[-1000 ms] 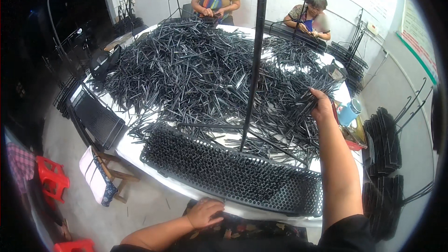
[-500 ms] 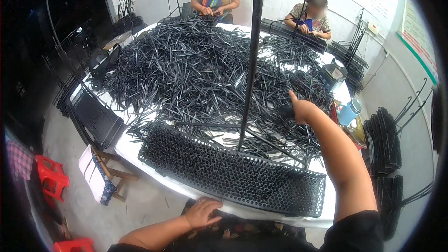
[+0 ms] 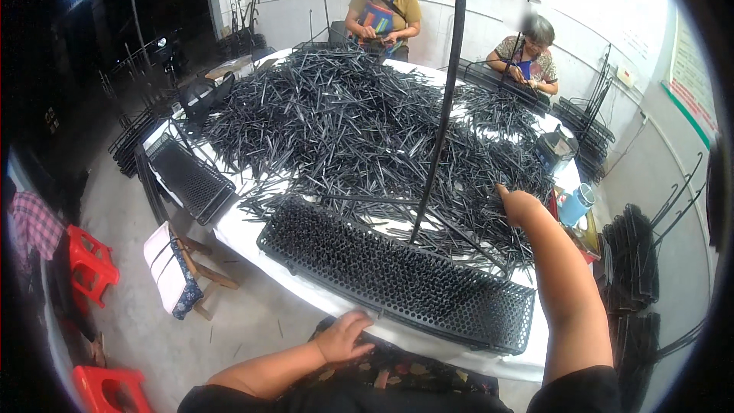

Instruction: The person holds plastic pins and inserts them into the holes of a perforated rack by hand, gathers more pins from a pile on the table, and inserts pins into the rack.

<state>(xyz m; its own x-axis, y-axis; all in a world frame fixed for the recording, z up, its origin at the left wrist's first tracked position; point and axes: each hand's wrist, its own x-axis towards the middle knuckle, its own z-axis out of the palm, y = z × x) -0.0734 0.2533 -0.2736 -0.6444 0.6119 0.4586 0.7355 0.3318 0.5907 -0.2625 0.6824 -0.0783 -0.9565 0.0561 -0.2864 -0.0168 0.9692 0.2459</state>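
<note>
A long black perforated basket point(image 3: 397, 279) rests slantwise along the near table edge. Thin black rods fill most of its holes, fewer toward its right end. My left hand point(image 3: 345, 338) lies at the table's edge just below the basket, fingers loosely spread and nothing in them. Over the right side of a big heap of black rods point(image 3: 329, 122) reaches my right hand point(image 3: 521, 208), with one finger stretched out. Its other fingers are hidden against the dark rods, so what they touch cannot be made out. A tall black pole point(image 3: 443, 115) stands up behind the basket.
Two people work across the white-covered table point(image 3: 306, 274). A blue flask point(image 3: 576, 205) stands at the right edge. Another black basket point(image 3: 191, 176) lies at the left. Stacked hooked racks point(image 3: 633, 260) line the right wall. Red stools point(image 3: 92, 268) and a wooden chair point(image 3: 183, 268) stand left.
The view has shifted, so the table sits lower and further right. My right hand has come down closer to the rods. My left hand stays by the table edge.
</note>
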